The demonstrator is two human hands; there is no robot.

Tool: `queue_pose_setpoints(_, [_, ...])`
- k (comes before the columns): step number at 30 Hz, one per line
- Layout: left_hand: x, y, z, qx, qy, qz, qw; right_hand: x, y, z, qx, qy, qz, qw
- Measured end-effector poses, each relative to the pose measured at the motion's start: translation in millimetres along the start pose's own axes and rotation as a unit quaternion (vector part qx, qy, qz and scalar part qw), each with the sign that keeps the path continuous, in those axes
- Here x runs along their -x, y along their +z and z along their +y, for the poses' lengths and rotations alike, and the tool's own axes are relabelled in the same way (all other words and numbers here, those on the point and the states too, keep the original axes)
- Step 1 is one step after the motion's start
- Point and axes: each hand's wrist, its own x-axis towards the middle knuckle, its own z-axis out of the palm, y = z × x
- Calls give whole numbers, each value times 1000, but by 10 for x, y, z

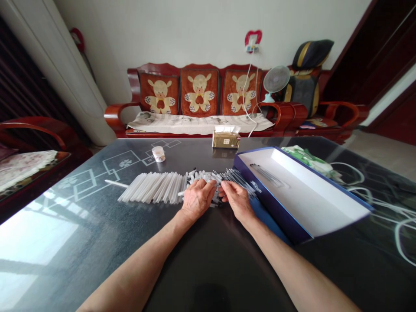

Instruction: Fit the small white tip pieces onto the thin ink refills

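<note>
My left hand [197, 197] rests knuckles-up on a heap of small pen parts [208, 177], its fingers curled around something I cannot make out. My right hand [236, 198] lies beside it, fingertips pinched together at the same heap, next to a bundle of thin dark refills [236, 178]. Left of my hands lies a row of several clear plastic pen tubes [155, 187]. A single tube [116, 183] lies apart, further left. An open blue box [338, 216] with a white inside stands just right of my right hand and holds a few refills [267, 174].
A dark glossy table [97, 225] bears everything. A small white jar [159, 154] and a tissue box [225, 138] stand toward its far side. A green and white bag [308, 159] lies behind the blue box. A red wooden sofa [198, 99] stands beyond the table.
</note>
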Motion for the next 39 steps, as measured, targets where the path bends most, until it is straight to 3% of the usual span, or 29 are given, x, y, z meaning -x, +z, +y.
queue_pose_setpoints(7, [-8,-17,0,-47,42,23,998,-41,-5,12,24,26,-13,999])
queue_pose_setpoints(11, [-8,-20,-6,-60,47,2,997,-55,-1,36,6,23,-20,1000])
queue_pose_setpoints(23, [-24,-49,-20,-36,16,-47,998,-115,-63,133,74,-99,-83,989])
queue_pose_setpoints(30, [-25,-49,-18,-44,19,-48,998,-36,-38,-4,103,-52,-42,992])
queue_pose_setpoints(34, [-22,-44,-21,-48,28,-48,997,-33,-44,-24,140,-51,-56,987])
queue_pose_setpoints(39, [-20,-48,-25,-42,24,-49,998,-42,-34,35,89,-54,-80,991])
